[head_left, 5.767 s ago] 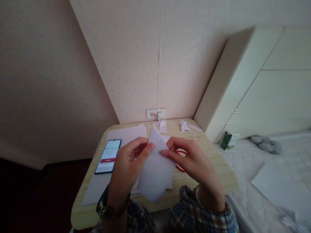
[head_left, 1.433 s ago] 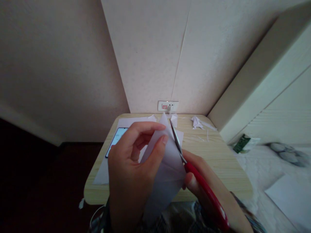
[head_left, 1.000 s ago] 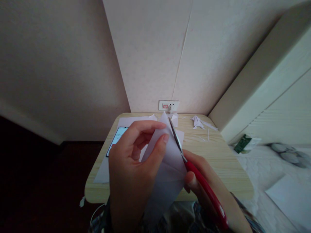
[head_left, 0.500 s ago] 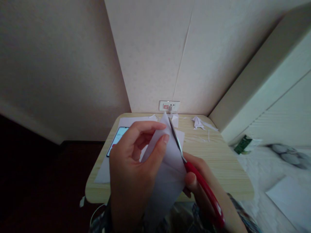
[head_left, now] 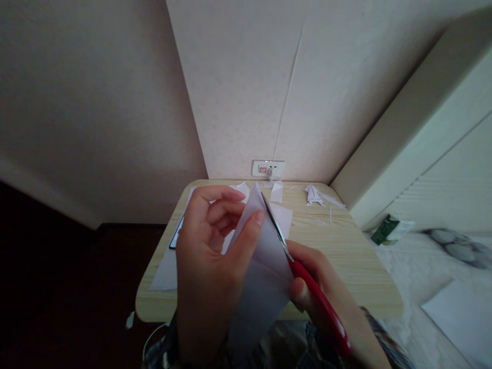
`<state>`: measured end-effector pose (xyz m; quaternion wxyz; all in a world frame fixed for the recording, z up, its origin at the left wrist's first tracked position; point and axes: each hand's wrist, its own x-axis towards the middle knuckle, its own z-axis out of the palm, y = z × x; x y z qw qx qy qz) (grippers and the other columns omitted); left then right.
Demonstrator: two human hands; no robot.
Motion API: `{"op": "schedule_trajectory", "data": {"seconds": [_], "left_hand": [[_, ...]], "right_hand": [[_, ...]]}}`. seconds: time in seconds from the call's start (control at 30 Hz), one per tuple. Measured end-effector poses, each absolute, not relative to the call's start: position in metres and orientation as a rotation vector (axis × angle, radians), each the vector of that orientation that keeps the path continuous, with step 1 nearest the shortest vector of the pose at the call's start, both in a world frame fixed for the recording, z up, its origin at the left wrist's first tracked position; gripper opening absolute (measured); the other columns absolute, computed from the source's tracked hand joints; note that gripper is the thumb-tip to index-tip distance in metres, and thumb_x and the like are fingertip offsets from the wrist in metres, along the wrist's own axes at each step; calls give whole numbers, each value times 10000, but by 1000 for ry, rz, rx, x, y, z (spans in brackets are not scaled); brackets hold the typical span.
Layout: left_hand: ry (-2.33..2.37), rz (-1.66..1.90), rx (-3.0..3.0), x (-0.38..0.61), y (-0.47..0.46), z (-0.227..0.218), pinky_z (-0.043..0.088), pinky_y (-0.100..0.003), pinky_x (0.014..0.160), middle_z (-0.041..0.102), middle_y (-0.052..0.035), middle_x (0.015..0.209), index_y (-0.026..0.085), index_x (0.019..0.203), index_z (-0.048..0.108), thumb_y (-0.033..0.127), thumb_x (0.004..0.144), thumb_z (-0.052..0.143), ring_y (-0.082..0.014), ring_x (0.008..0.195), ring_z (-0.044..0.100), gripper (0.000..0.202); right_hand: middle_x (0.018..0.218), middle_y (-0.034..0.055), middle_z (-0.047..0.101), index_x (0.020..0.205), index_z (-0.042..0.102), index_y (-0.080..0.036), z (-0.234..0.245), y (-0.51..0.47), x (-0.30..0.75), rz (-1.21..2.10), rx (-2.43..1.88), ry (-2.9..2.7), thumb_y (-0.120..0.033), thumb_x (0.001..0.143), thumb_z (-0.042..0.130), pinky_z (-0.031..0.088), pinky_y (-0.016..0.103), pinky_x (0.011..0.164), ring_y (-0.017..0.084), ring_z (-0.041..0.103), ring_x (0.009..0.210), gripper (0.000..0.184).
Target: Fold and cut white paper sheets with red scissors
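Note:
My left hand [head_left: 209, 277] pinches a folded sheet of white paper [head_left: 261, 271] between thumb and fingers and holds it up above the small wooden table [head_left: 346, 266]. My right hand [head_left: 326, 297] grips red-handled scissors [head_left: 307, 284]. Their blades run up along the paper's right edge toward its pointed top. Part of my right hand is hidden behind the paper.
A phone [head_left: 177, 236], mostly hidden behind my left hand, lies on a white sheet [head_left: 165, 269] at the table's left. Paper scraps and a small folded figure [head_left: 313, 195] lie near the wall socket [head_left: 268, 168]. A bed with another sheet [head_left: 459, 318] is on the right.
Since 5.8 s ago my right hand has picked up the scissors from the table. In the last second the blades have moved further up the paper's edge and my left hand has shifted slightly.

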<state>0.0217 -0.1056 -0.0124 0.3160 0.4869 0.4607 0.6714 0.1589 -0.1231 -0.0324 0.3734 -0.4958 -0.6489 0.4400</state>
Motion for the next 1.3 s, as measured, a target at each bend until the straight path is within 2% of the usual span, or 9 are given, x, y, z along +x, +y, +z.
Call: {"op": "schedule_trajectory", "data": {"seconds": [0.13, 0.23, 0.4, 0.57, 0.8, 0.97, 1.1, 1.2, 1.3], "left_hand": [[1134, 1680, 1216, 21, -104, -12, 506, -237, 571, 647, 79, 654, 283, 904, 584, 171, 753, 732, -128, 612, 634, 239], [1124, 1660, 1256, 19, -104, -13, 499, -243, 573, 628, 84, 653, 293, 920, 580, 149, 758, 717, -129, 620, 631, 256], [1117, 1638, 1284, 18, -104, -14, 490, -224, 588, 607, 88, 659, 280, 923, 568, 144, 777, 703, -109, 624, 609, 240], [1090, 1613, 1284, 21, -102, -14, 493, -223, 607, 602, 80, 664, 269, 930, 571, 153, 792, 692, -109, 635, 604, 217], [1103, 1626, 1257, 20, -103, -14, 527, -250, 605, 627, 59, 678, 272, 900, 579, 150, 775, 700, -136, 644, 632, 212], [1092, 1613, 1234, 20, -102, -15, 531, -258, 596, 644, 50, 679, 281, 869, 590, 159, 765, 717, -146, 659, 650, 204], [1018, 1572, 1201, 19, -98, -18, 477, -217, 512, 652, 58, 642, 262, 849, 608, 168, 777, 717, -121, 592, 627, 161], [992, 1549, 1172, 19, -97, -19, 396, -185, 449, 635, 58, 603, 240, 768, 618, 199, 818, 686, -92, 523, 563, 94], [1010, 1560, 1165, 20, -98, -19, 367, -184, 456, 604, 55, 589, 220, 698, 598, 195, 838, 658, -84, 519, 522, 154]], "right_hand": [[599, 3, 512, 579, 455, -226, -34, -123, 162, 1161, -1272, -1677, -894, 669, 443, 429, 280, 546, 191, 538, 626, 674], [649, 12, 539, 619, 482, -224, -36, -124, 165, 1133, -1251, -1710, -863, 724, 423, 455, 279, 573, 192, 552, 661, 650], [603, -11, 502, 632, 507, -214, -37, -124, 166, 1121, -1161, -1731, -798, 795, 431, 402, 242, 475, 136, 466, 538, 611], [557, -34, 443, 575, 473, -216, -36, -122, 164, 1157, -1110, -1682, -793, 795, 440, 352, 240, 424, 112, 411, 474, 619], [554, -26, 437, 544, 433, -226, -33, -120, 162, 1131, -1158, -1717, -823, 770, 426, 380, 251, 426, 121, 436, 474, 638], [550, -18, 467, 547, 470, -221, -34, -123, 163, 1095, -1161, -1730, -839, 757, 416, 379, 239, 411, 129, 461, 489, 655], [585, -7, 486, 572, 503, -220, -32, -125, 163, 1062, -1231, -1700, -819, 778, 418, 375, 244, 420, 137, 459, 509, 639], [573, -15, 464, 557, 474, -222, -34, -123, 164, 1126, -1178, -1706, -827, 758, 440, 372, 252, 435, 133, 444, 500, 639], [538, -33, 431, 560, 452, -222, -37, -120, 165, 1207, -1124, -1701, -830, 752, 446, 364, 250, 442, 125, 422, 478, 637]]}}
